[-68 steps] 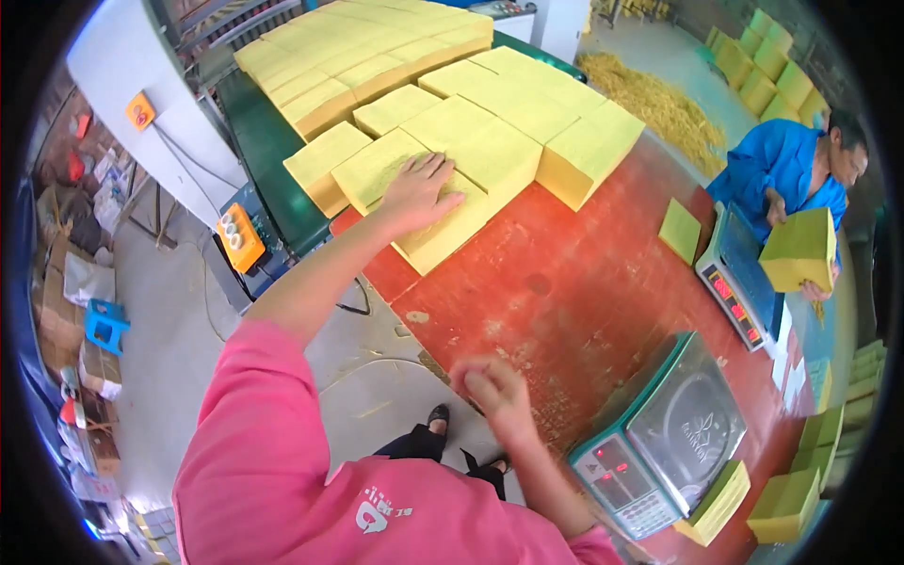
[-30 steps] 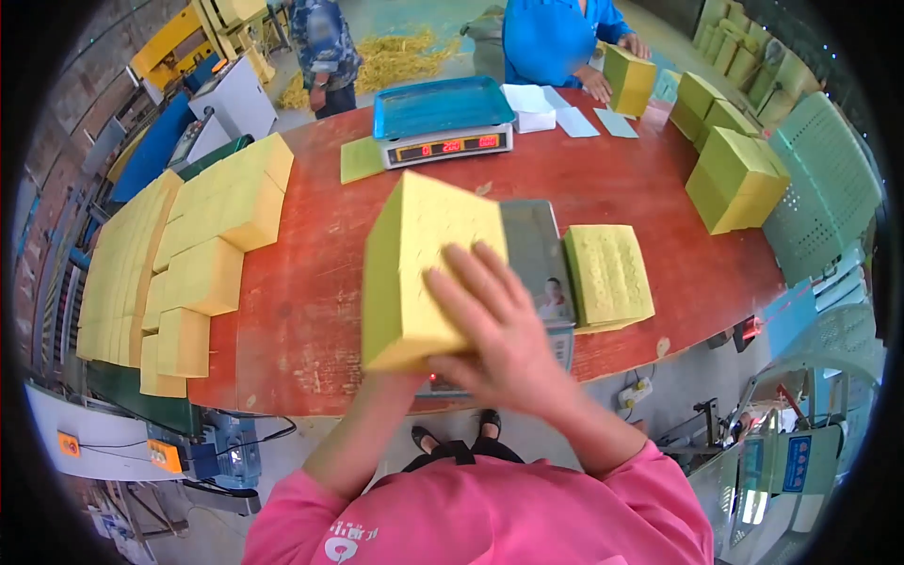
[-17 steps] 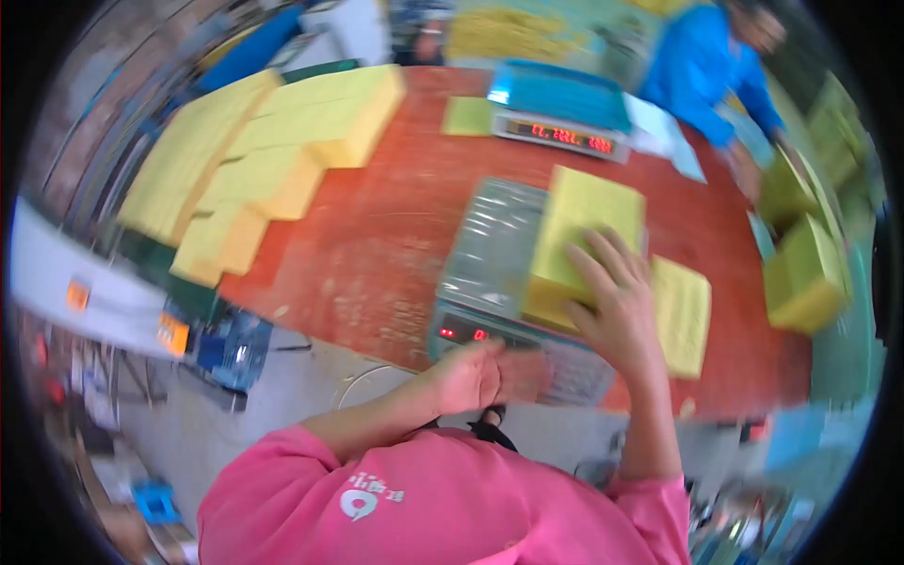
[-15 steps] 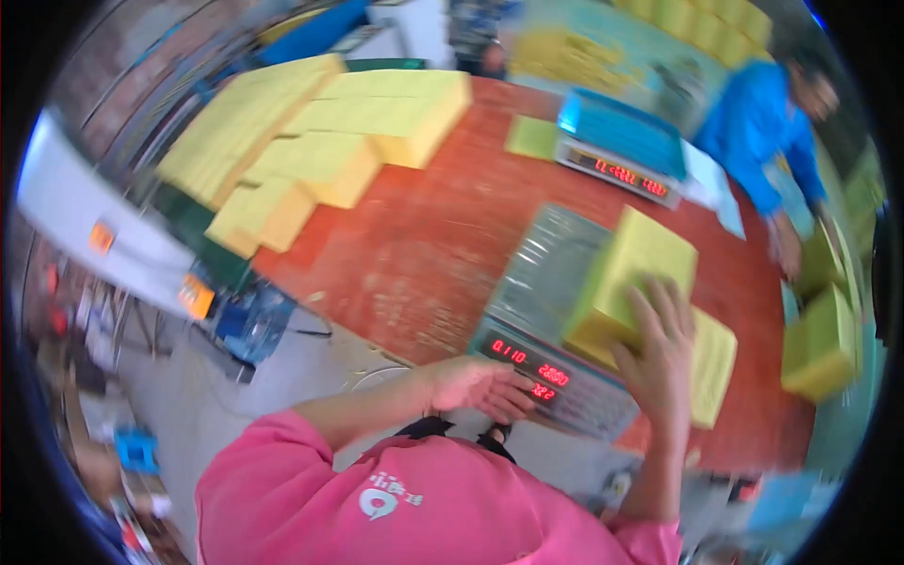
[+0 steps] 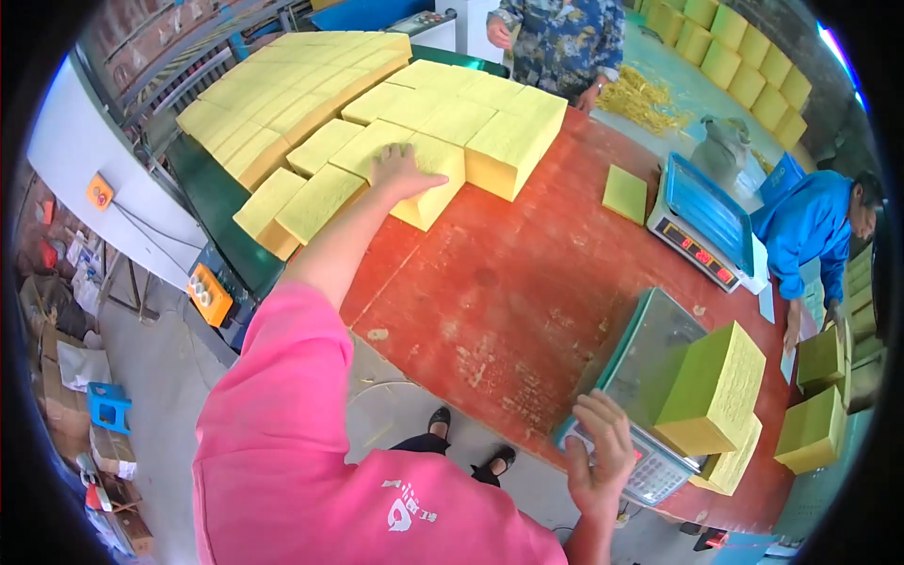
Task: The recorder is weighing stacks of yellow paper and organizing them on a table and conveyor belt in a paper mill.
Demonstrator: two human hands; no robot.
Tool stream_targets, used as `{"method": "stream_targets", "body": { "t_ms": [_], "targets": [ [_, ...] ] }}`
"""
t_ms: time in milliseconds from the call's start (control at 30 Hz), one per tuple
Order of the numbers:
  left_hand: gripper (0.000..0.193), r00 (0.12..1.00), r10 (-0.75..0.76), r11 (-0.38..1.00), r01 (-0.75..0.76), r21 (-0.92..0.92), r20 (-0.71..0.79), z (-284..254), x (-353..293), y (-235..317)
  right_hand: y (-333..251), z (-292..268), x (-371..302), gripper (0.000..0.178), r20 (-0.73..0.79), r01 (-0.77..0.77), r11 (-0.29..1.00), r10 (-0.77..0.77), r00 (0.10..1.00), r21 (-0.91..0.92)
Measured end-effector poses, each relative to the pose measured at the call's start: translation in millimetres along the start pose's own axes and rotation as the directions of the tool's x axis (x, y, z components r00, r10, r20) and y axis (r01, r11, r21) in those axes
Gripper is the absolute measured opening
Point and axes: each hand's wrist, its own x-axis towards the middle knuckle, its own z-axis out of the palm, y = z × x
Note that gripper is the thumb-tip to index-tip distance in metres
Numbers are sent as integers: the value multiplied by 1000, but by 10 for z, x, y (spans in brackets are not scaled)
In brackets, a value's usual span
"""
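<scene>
At the far left of the table, my left hand [image 5: 400, 174] lies with fingers spread on the top of a yellow block [image 5: 435, 188]. The block resembles a thick stack of paper and sits at the front corner of a group of similar blocks [image 5: 443, 113]. Beside the display end of a digital scale [image 5: 650, 348], my right hand [image 5: 605, 447] is raised with its fingers apart and holds nothing. Another yellow block [image 5: 720, 386] rests on the scale's right side. A further block [image 5: 734, 460] shows partly beneath its right edge.
The red table [image 5: 471, 292] runs between the blocks and scale. A second scale with a blue tray [image 5: 711, 212] stands at the back right, beside a flat yellow piece [image 5: 625, 193]. A person in blue [image 5: 810, 226] handles blocks at right; a person in camouflage [image 5: 565, 42] stands behind.
My left hand has gone from the scale's display to the block group. The right hand has come off the block on the scale. The view has swung left.
</scene>
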Motion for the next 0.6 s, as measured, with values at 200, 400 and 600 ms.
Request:
{"method": "stream_targets", "body": {
  "t_ms": [200, 400, 600],
  "targets": [
    [89, 922, 388, 922, -388, 2, 7, 72, -60, -105, -103, 389, 106, 35, 26, -66, 992, 64, 998, 110],
    [88, 399, 916, 401, -899, -178, 45, -105, -1303, -42, -213, 739, 449, 53, 72, 38, 998, -42, 997, 57],
    [73, 419, 905, 366, -849, -381, -65, -390, -2498, -161, 345, 1199, 438, 58, 272, -237, 969, 209, 939, 72]
  ]
}}
